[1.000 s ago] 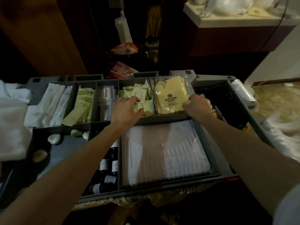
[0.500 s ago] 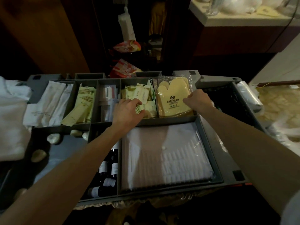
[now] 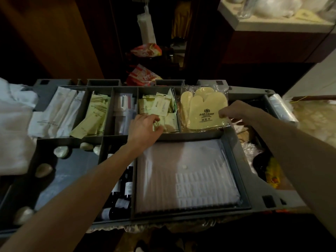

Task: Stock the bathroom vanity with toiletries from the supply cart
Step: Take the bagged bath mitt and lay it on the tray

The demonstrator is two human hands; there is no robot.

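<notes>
The grey supply cart tray (image 3: 241,160) is split into compartments. My right hand (image 3: 234,113) pinches the right edge of a clear bag holding yellow mitts (image 3: 201,110), which is tilted up out of its back compartment. In the compartment to its left lie pale green toiletry sachets (image 3: 156,106). My left hand (image 3: 143,128) reaches into that compartment with its fingers curled round one of the sachets at the front.
More compartments hold white sleeves (image 3: 60,110), green packets (image 3: 94,117), small dark bottles (image 3: 123,190), wrapped soaps (image 3: 61,151) and a folded white cloth in plastic (image 3: 185,177). White towels (image 3: 12,131) lie at left. A vanity counter (image 3: 276,24) stands at back right.
My right hand has closed on the mitt bag's edge and lifted it up out of the compartment. My left hand has dug lower into the sachets.
</notes>
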